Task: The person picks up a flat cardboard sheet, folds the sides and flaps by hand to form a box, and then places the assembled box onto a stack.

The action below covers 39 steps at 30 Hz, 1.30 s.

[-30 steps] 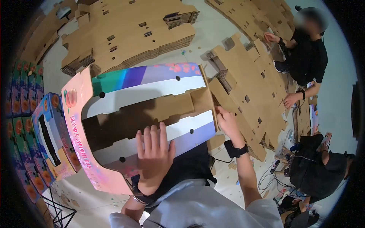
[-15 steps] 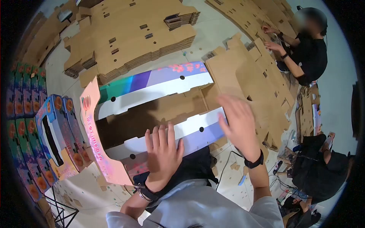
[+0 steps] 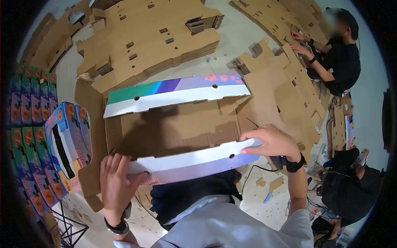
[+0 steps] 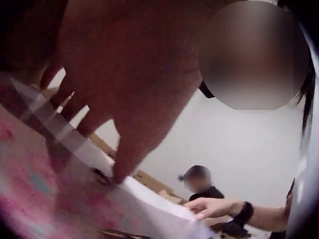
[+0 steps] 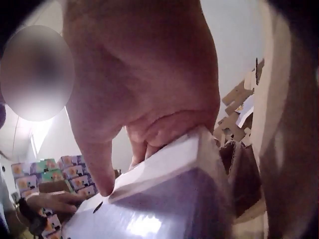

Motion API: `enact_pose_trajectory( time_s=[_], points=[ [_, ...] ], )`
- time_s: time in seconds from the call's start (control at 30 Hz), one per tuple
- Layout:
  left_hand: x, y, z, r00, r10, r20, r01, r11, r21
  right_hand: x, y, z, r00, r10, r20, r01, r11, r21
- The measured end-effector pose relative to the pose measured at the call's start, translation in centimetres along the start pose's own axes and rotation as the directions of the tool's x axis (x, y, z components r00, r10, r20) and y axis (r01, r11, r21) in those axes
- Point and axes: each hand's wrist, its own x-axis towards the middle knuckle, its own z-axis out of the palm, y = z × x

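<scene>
An open-topped cardboard box (image 3: 178, 124) lies in front of the person, brown inside, its long sides printed green, purple and white. Its brown end flaps spread outward at left (image 3: 92, 140) and right (image 3: 264, 95). At the near side's left end, the left hand (image 3: 118, 182) grips the edge, fingers over the top and thumb outside; the left wrist view shows this hand (image 4: 134, 64) above the pink-printed side (image 4: 60, 174). The right hand (image 3: 275, 144) grips the near right corner, thumb on the outer face. In the right wrist view, that hand (image 5: 144, 74) covers the white edge.
Stacked flat cardboard (image 3: 153, 41) lies beyond the box, with more sheets (image 3: 297, 95) at right. Printed boxes (image 3: 37, 165) are stacked at left beside another printed box (image 3: 62, 136). A person in black (image 3: 341, 58) works at upper right; others sit at lower right. A cable (image 3: 248, 177) crosses the floor.
The left end's pink panel has swung outward, showing its brown inside, and the right flap has opened outward. The left hand has moved left along the near side; the right hand now grips the near right corner.
</scene>
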Motion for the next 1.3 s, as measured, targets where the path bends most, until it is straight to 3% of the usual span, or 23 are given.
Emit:
enact_pose_trajectory(
  time_s=[0.07,0.13,0.27,0.3,0.33,0.37,0.43,0.5,0.57,0.6,0.67,0.73,0.77,0.9,1.0,1.03,1.07,1.1,1.13,1.17,1.23,1.27,1.3],
  points=[
    [-0.6,0.1,-0.9,0.996,0.046,-0.071,-0.049,0.998,-0.044,-0.7,0.0,-0.5,0.994,0.037,0.102,-0.032,0.998,-0.05],
    [-2.0,0.4,-1.8,0.994,0.112,0.012,-0.111,0.99,-0.084,-1.8,0.3,-0.4,0.963,0.106,0.249,-0.042,0.967,-0.25],
    [-3.5,1.9,-2.3,0.974,0.21,-0.087,-0.216,0.974,-0.068,-4.0,0.5,1.4,0.98,0.044,0.194,0.037,0.918,-0.394],
    [-3.0,0.6,-2.2,0.963,0.237,-0.131,-0.239,0.971,0.005,-3.9,-0.6,0.9,0.967,0.146,0.21,0.008,0.804,-0.594],
    [-1.8,-0.7,-2.0,0.95,0.266,-0.163,-0.256,0.964,0.078,-3.4,-1.3,-0.3,0.967,0.142,0.211,0.012,0.805,-0.593],
    [0.2,-0.7,-2.0,0.878,0.262,-0.4,-0.258,0.964,0.066,-2.4,-1.6,-2.0,0.974,0.141,0.176,0.001,0.777,-0.629],
    [1.9,-0.3,-5.1,0.88,0.275,-0.388,-0.229,0.96,0.162,-2.3,-3.0,-4.3,0.983,0.138,0.117,-0.024,0.742,-0.67],
    [1.9,0.3,-6.4,0.834,0.304,-0.46,-0.238,0.951,0.195,-2.9,-4.6,-6.0,0.925,-0.25,-0.286,-0.052,0.662,-0.748],
    [0.7,0.4,-6.8,0.676,0.382,-0.631,-0.207,0.919,0.334,-4.3,-4.8,-6.3,0.914,-0.281,-0.294,-0.059,0.624,-0.78],
    [-0.1,0.3,-7.1,0.666,0.382,-0.64,-0.2,0.919,0.34,-5.2,-4.8,-6.4,0.901,-0.313,-0.299,-0.064,0.588,-0.806],
    [-2.2,-0.2,-7.3,0.768,0.354,-0.534,-0.248,0.933,0.262,-6.9,-5.7,-6.2,0.907,-0.328,-0.264,-0.048,0.543,-0.838],
    [-3.7,-0.2,-7.2,0.862,0.295,-0.412,-0.25,0.955,0.161,-7.6,-6.5,-6.6,0.954,-0.245,-0.174,0.076,0.757,-0.649],
    [-4.3,0.7,-7.5,0.938,0.131,-0.322,-0.122,0.991,0.048,-7.4,-6.5,-6.8,0.951,-0.253,-0.175,0.079,0.75,-0.657],
    [-1.6,-1.2,-6.3,0.957,0.238,-0.164,-0.227,0.97,0.082,-5.2,-5.3,-7.2,0.961,-0.242,-0.136,0.135,0.836,-0.532],
    [0.8,-2.9,-8.7,0.922,0.337,-0.189,-0.307,0.936,0.172,-3.4,-5.7,-10.3,0.933,-0.314,-0.177,0.146,0.779,-0.61],
    [2.0,-4.0,-9.5,0.881,0.334,-0.335,-0.286,0.94,0.186,-2.8,-6.1,-12.3,0.907,-0.363,-0.213,0.123,0.713,-0.69],
    [4.6,-5.5,-11.0,0.794,0.353,-0.496,-0.273,0.935,0.228,-0.6,-6.4,-15.4,0.768,-0.565,-0.3,0.132,0.599,-0.79],
    [8.2,-6.6,-13.3,0.58,0.493,-0.648,-0.227,0.863,0.452,2.3,-6.2,-19.1,0.656,-0.649,-0.386,0.13,0.601,-0.789],
    [12.5,-9.5,-16.0,0.629,0.432,-0.646,-0.126,0.877,0.464,5.0,-8.0,-22.3,0.532,-0.746,-0.401,-0.051,0.444,-0.894],
    [16.8,-9.8,-19.6,0.554,0.453,-0.698,-0.096,0.868,0.487,7.0,-9.4,-25.3,0.474,-0.767,-0.433,-0.173,0.401,-0.899],
    [18.8,-8.5,-24.8,0.279,0.517,-0.809,-0.064,0.851,0.522,7.2,-14.1,-26.5,0.068,-0.878,-0.475,-0.389,0.415,-0.823],
    [18.2,-8.3,-26.7,0.171,0.478,-0.861,-0.017,0.876,0.483,6.9,-15.2,-26.9,0.04,-0.893,-0.449,-0.406,0.396,-0.823],
    [16.8,-7.8,-27.2,-0.011,0.519,-0.855,0.071,0.853,0.517,6.6,-15.9,-26.8,-0.204,-0.886,-0.416,-0.391,0.464,-0.795]
  ],
)
